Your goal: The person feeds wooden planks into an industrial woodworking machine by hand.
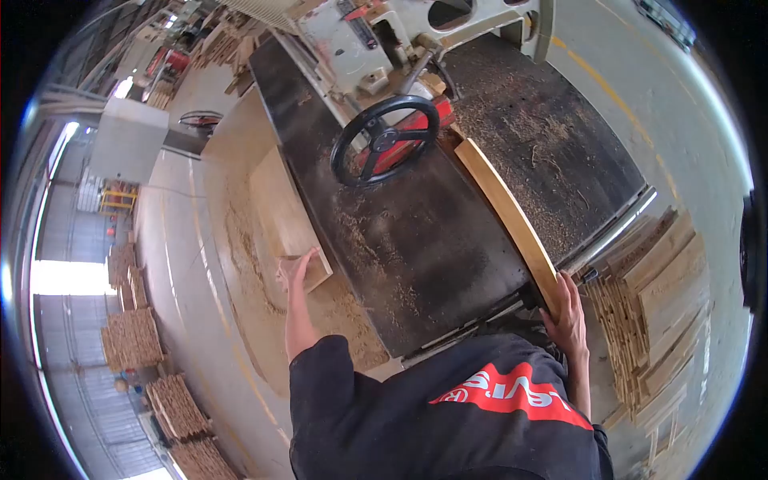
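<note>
Hands apart. Right hand (567,318) grips the near end of the long board (514,220) on the machine table (432,232); left hand (296,269) at the wide board's (280,206) near end. Long one looks stiff, fairly light; best held by its edges, splinters possible.

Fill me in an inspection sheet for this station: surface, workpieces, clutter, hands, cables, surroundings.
Surface: dark machine table, upright; shavings scattered over it.
Workpieces: narrow board lying lengthwise on the table; wide board beside it, off the dark surface.
Clutter: loose shavings; no loose tools seen.
Hands: right hand grips the narrow board's near end; left hand at the wide board's near end, grip unclear.
Cables: thin line at left, possibly a cable; can't confirm.
Surroundings: black handwheel above the table; plank stack at right.
</note>
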Demonstrator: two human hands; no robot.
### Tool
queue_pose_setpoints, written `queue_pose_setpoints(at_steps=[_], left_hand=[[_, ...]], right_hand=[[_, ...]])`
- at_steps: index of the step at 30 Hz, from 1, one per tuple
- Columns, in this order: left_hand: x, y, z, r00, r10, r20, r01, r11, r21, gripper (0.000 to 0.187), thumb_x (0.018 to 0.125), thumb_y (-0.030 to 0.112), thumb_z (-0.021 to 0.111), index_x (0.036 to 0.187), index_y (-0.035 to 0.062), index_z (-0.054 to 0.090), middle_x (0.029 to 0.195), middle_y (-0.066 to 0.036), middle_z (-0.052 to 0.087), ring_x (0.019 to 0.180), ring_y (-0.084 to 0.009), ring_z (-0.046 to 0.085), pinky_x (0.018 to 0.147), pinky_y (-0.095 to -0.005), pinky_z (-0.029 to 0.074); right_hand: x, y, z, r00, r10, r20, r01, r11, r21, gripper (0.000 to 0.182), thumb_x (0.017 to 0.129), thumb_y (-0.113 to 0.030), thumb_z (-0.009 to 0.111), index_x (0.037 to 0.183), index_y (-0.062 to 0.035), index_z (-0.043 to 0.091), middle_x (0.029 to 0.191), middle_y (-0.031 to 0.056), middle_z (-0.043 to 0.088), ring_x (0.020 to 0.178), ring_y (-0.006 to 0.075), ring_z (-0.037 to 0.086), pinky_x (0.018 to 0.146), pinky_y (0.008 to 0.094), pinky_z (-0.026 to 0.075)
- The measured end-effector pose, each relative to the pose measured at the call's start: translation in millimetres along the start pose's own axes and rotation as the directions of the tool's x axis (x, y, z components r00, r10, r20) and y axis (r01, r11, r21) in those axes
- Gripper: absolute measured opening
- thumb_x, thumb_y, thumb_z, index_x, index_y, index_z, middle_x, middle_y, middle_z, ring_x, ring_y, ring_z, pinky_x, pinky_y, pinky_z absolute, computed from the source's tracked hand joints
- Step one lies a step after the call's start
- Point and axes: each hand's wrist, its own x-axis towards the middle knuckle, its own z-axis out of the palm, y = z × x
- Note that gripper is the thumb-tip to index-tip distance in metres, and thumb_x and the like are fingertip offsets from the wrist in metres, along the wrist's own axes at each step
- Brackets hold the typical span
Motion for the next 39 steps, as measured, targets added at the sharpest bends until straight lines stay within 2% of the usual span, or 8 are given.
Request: queue_pose_setpoints(at_steps=[4, 8, 11, 13, 21, 26, 35, 39], left_hand=[[-44.2, -48.3, -11.4, 0.97, 0.217, 0.109, -0.134, 0.854, -0.503, 0.097, 0.071, 0.065, 0.083, 0.141, 0.0038, 0.055, 0.127, -0.019, 0.064, 0.115, -0.034, 0.061, 0.094, -0.0505, 0.053], [-51.6, -127.5, 15.4, 0.799, 0.454, 0.394, 0.375, 0.136, -0.917, 0.084, 0.088, 0.069, 0.066, 0.151, 0.015, 0.055, 0.145, -0.011, 0.062, 0.133, -0.0289, 0.058, 0.107, -0.0531, 0.051], [-145.9, -137.1, 37.5, 0.908, 0.415, 0.064, 0.204, -0.303, -0.931, 0.088, 0.089, 0.072, 0.06, 0.154, 0.0138, 0.049, 0.152, -0.014, 0.057, 0.131, -0.0354, 0.06, 0.103, -0.057, 0.052], [-228.5, -115.3, 39.2, 0.653, 0.749, -0.11, 0.428, -0.485, -0.762, 0.092, 0.092, 0.072, 0.056, 0.161, 0.0133, 0.04, 0.16, -0.015, 0.046, 0.144, -0.0398, 0.047, 0.112, -0.0642, 0.04], [-365.3, -77.5, 74.7, 0.715, 0.693, 0.089, 0.699, -0.709, -0.09, 0.107, 0.089, 0.074, 0.058, 0.166, 0.0073, 0.027, 0.167, -0.024, 0.032, 0.154, -0.0484, 0.028, 0.122, -0.0714, 0.019], [-402.1, -94.3, 77.5, 0.76, 0.637, 0.13, 0.645, -0.715, -0.27, 0.1, 0.094, 0.072, 0.053, 0.166, 0.008, 0.028, 0.168, -0.021, 0.032, 0.155, -0.0479, 0.025, 0.124, -0.0685, 0.016], [-438.8, -109.9, 103.8, 0.732, 0.587, -0.344, 0.339, -0.753, -0.563, 0.099, 0.093, 0.081, 0.048, 0.163, 0.0132, 0.033, 0.162, -0.017, 0.041, 0.15, -0.0446, 0.036, 0.118, -0.0677, 0.036], [-447.2, -121.0, 146.2, 0.988, 0.073, -0.135, -0.071, -0.565, -0.822, 0.092, 0.091, 0.081, 0.05, 0.157, 0.0171, 0.043, 0.154, -0.01, 0.052, 0.139, -0.0335, 0.052, 0.112, -0.0533, 0.048]], right_hand=[[0.1, 4.9, -0.4, 0.999, -0.03, 0.014, 0.029, 0.999, 0.024, 0.092, 0.082, -0.006, 0.079, 0.162, -0.0074, 0.035, 0.162, 0.0247, 0.039, 0.149, 0.0451, 0.041, 0.123, 0.0496, 0.038], [-0.3, 4.9, -1.3, 0.999, -0.049, 0.018, 0.048, 0.996, 0.078, 0.094, 0.081, 0.0, 0.077, 0.163, -0.0065, 0.032, 0.164, 0.025, 0.037, 0.149, 0.047, 0.039, 0.124, 0.0508, 0.036], [2.2, 9.2, -1.6, 0.994, -0.103, 0.035, 0.1, 0.993, 0.066, 0.093, 0.082, -0.001, 0.076, 0.164, -0.0055, 0.031, 0.163, 0.026, 0.037, 0.149, 0.0474, 0.039, 0.124, 0.0511, 0.035], [0.2, 13.8, 1.7, 0.99, -0.138, 0.02, 0.136, 0.989, 0.059, 0.091, 0.085, -0.002, 0.074, 0.164, -0.0043, 0.029, 0.161, 0.0273, 0.039, 0.149, 0.0477, 0.039, 0.124, 0.0513, 0.035], [5.5, 23.1, 0.0, 0.969, -0.24, 0.058, 0.239, 0.971, 0.022, 0.09, 0.09, -0.007, 0.073, 0.165, -0.0028, 0.024, 0.154, 0.0306, 0.045, 0.14, 0.051, 0.045, 0.118, 0.055, 0.038], [2.4, 23.6, 4.7, 0.948, -0.317, 0.032, 0.317, 0.948, 0.013, 0.092, 0.089, -0.006, 0.074, 0.165, -0.002, 0.023, 0.151, 0.0318, 0.047, 0.134, 0.0519, 0.049, 0.115, 0.0561, 0.04], [4.8, 31.4, 7.6, 0.925, -0.379, 0.035, 0.378, 0.925, 0.034, 0.093, 0.089, -0.007, 0.076, 0.165, -0.0012, 0.022, 0.152, 0.0316, 0.046, 0.135, 0.0519, 0.049, 0.111, 0.0558, 0.044], [-1.5, 25.2, 3.9, 0.88, -0.472, -0.051, 0.467, 0.88, -0.083, 0.085, 0.09, -0.011, 0.077, 0.162, -0.0012, 0.032, 0.148, 0.0325, 0.049, 0.135, 0.0512, 0.05, 0.112, 0.0545, 0.044]])
